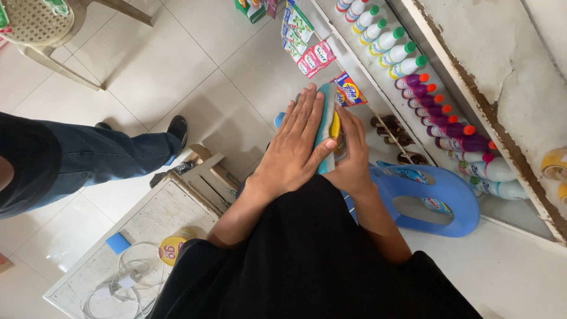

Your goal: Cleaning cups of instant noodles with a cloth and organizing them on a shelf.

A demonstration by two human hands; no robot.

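A stack of flat packets [326,118], teal and yellow at their edges, is pressed upright between my two hands in front of my black shirt. My left hand [295,145] lies flat against the stack's left face, fingers stretched out and thumb hooked over the near end. My right hand [352,155] cups the stack from the right side. Just beyond the stack's far end hangs a small orange and blue sachet [349,90].
A white shelf [449,65] at right carries rows of bottles, white with green caps [390,40] and purple with orange caps [440,112]. Sachet strips [307,44] hang beside it. A blue plastic stool [449,189] stands below. A person's jeans leg [100,156], a white crate-table [147,230] with cables, a plastic chair [41,29].
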